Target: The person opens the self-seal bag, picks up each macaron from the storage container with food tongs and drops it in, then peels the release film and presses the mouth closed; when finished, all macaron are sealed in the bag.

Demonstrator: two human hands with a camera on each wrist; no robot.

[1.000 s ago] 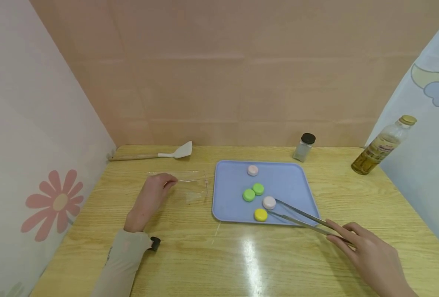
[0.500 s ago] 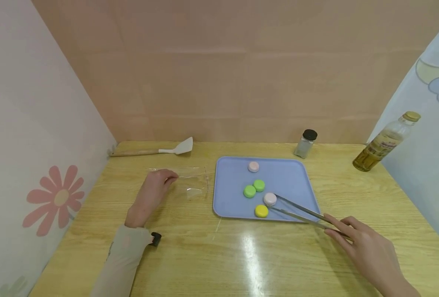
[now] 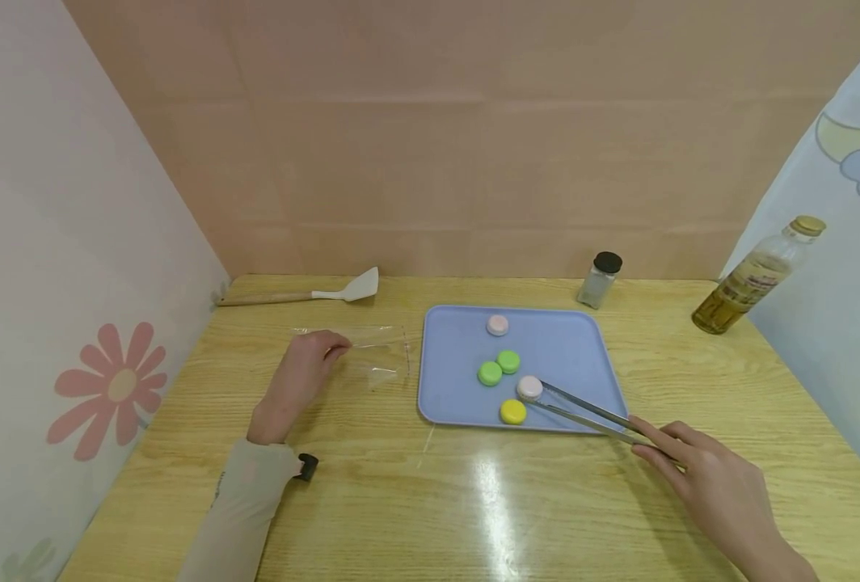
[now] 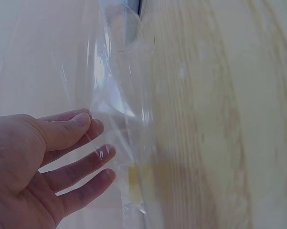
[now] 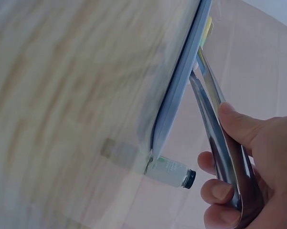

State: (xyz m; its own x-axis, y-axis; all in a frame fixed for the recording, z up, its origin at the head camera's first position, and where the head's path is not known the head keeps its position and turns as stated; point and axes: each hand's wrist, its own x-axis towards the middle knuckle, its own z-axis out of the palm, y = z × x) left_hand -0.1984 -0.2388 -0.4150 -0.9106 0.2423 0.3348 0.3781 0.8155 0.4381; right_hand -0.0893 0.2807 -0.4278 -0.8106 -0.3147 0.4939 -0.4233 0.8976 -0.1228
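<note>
With thumb and forefinger my left hand [image 3: 305, 368] pinches the upper layer of a clear plastic bag [image 3: 382, 356], lifting it a little; the left wrist view shows the film [image 4: 117, 95] hanging from the fingertips. My right hand [image 3: 714, 477] grips metal tongs [image 3: 590, 412], thumb on one arm and fingers curled round the other. The tongs' tips stand at either side of a pale pink macaron [image 3: 529, 387] on the blue tray [image 3: 568, 347]. Close by lie a yellow macaron [image 3: 513, 411] and two green macarons [image 3: 499, 368]. Another pink macaron [image 3: 498, 325] sits near the tray's far edge.
Behind the bag lies a white spatula [image 3: 357, 287] with a wooden handle, near the back wall. A small black-capped jar [image 3: 600, 280] stands behind the tray. At the right, an oil bottle [image 3: 753, 279] stands near the side wall.
The tongs' arms have drawn closer together around the pale pink macaron, and my right hand has shifted slightly left. My left hand keeps its pinch on the bag. The head view has tilted slightly.
</note>
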